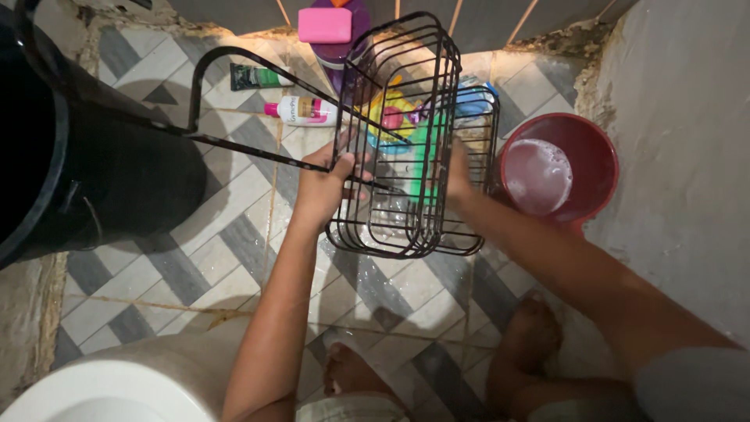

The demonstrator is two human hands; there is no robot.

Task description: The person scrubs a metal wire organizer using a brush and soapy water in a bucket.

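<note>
A black wire shower rack (406,117) with two baskets and a curved hook bar is tilted above the tiled floor. My left hand (326,181) grips its wire frame at the near left side. My right hand (457,173) reaches inside the lower basket with a green scrubbing pad (424,152) against the wires. Foam clings to the bottom wires of the rack.
A red bowl (601,160) of soapy water stands at the right by the wall. A big black bucket (101,164) is at the left. Tubes (301,111), a purple container with a pink lid (326,27) and colourful packets lie behind the rack. A white toilet rim (117,383) is near left; my feet (531,336) are below.
</note>
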